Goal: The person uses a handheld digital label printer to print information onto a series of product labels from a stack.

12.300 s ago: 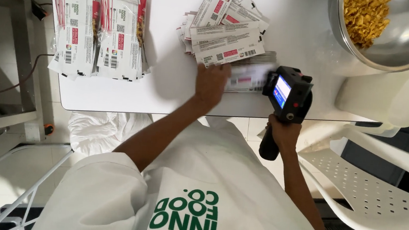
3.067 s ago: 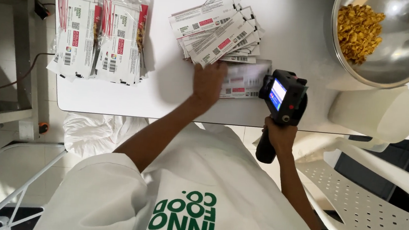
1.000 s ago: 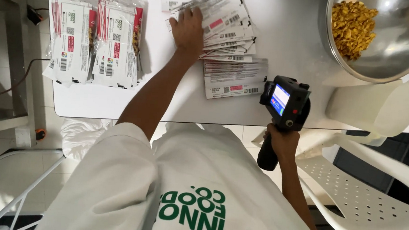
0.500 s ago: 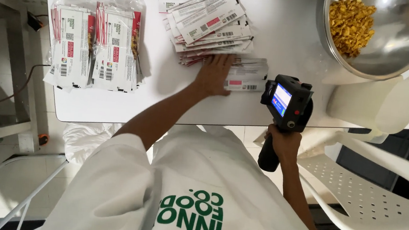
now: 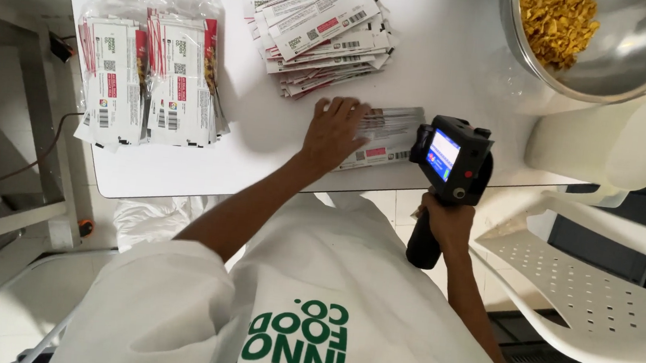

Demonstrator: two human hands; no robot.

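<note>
A flat packet (image 5: 385, 136) at the frame's centre is pressed onto the white surface (image 5: 441, 75) by the spread left hand (image 5: 333, 132). Just right of it, a black handheld printer (image 5: 449, 165) is gripped at its handle by the closed right hand (image 5: 444, 223).

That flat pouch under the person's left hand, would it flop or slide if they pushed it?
The pouch looks thin and empty, so it is probably light and floppy. Its glossy face on the smooth white table suggests it slides easily; the left hand pressing flat on it likely keeps it in place.
</note>
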